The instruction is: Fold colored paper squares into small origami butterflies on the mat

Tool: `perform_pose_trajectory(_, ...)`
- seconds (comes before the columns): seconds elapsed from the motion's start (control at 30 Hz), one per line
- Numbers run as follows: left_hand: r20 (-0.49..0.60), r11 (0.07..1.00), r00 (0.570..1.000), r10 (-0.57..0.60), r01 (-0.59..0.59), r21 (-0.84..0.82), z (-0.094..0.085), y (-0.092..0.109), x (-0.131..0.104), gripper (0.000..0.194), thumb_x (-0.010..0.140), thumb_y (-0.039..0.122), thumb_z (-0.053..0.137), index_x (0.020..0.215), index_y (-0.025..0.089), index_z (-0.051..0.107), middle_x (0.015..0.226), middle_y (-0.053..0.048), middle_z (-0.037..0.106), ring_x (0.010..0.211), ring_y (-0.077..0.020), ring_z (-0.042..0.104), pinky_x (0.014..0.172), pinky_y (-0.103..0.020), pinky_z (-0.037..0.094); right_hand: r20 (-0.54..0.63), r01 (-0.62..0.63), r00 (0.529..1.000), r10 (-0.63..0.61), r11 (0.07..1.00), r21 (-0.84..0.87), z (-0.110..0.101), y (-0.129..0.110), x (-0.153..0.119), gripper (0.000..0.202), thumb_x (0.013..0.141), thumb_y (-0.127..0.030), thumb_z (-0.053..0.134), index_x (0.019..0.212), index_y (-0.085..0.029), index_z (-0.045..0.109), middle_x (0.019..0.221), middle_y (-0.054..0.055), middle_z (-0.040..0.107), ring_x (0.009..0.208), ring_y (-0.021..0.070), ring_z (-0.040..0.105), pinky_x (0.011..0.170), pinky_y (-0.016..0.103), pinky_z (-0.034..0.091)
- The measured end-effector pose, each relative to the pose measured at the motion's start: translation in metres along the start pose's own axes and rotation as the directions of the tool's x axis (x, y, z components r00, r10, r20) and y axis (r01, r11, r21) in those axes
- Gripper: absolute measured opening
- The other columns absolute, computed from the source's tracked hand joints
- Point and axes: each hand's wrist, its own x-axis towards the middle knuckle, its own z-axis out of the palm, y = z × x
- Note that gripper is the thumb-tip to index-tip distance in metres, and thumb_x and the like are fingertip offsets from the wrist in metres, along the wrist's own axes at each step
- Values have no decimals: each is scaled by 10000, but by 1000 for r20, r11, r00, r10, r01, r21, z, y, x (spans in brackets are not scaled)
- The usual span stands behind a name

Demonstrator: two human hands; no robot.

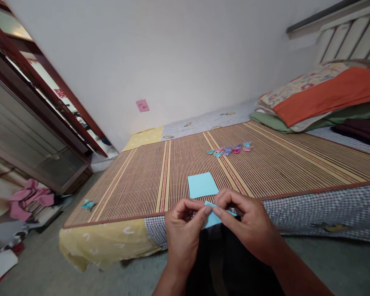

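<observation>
Between my two hands, over the front edge of the bed, is a light-blue sheet of paper (211, 220) with a fold along its top. My left hand (186, 230) pinches it at the left between thumb and fingers. At the right, my right hand (246, 220) pinches the same paper, thumb tip close to the other thumb. Fingers cover part of the paper, so its full shape is hidden. Just beyond my hands, a flat light-blue stack of square paper (202, 184) lies on the striped bamboo mat (142, 176).
Several small folded paper pieces (228, 150) in pink, purple and blue sit in a cluster farther back. One teal folded piece (87, 204) lies near the mat's left corner. Pillows (323, 94) are piled at the right. A pink note (142, 105) is on the wall.
</observation>
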Motion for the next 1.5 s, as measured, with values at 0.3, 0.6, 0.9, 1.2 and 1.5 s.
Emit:
perform_pose_trajectory(0.3,85,978,981,-177,185,-98,-4,1,5,234,656,287,917,799,155,787,724,-28,754,656,-111,644,627,-194,504,-53,51,997,-53,998,-43,2,-1,2,225,924,-191,624,719,-222,535,734,-9,590,705,162,584,662,280,458)
perform_pose_trajectory(0.6,121,960,971,-205,224,-166,-4,-2,9,203,667,305,913,757,156,809,732,-47,772,649,-124,643,640,-221,503,-82,70,994,-79,992,-105,1,-1,3,216,923,-193,633,725,-225,552,752,-2,613,710,166,602,661,283,466)
perform_pose_trajectory(0.9,80,961,974,-211,222,-168,-4,-2,11,292,607,345,939,683,135,751,610,0,670,552,-80,536,547,-187,420,-58,56,996,-65,988,-144,1,4,2,86,905,-200,666,838,-230,622,787,-6,643,707,167,596,647,278,472)
perform_pose_trajectory(1.2,75,969,977,-198,207,-136,-4,-1,11,317,618,370,924,668,137,714,587,19,611,542,-73,475,523,-184,371,-1,164,986,-166,978,-131,-2,3,2,111,931,-165,637,981,-252,684,939,26,695,850,198,653,747,310,520)
perform_pose_trajectory(1.5,106,961,972,-208,224,-162,-6,-3,8,258,669,325,900,700,136,728,633,4,647,573,-80,508,559,-192,397,-8,130,991,-131,986,-101,-2,5,0,103,912,-149,652,939,-248,647,923,11,687,817,180,647,731,297,512)
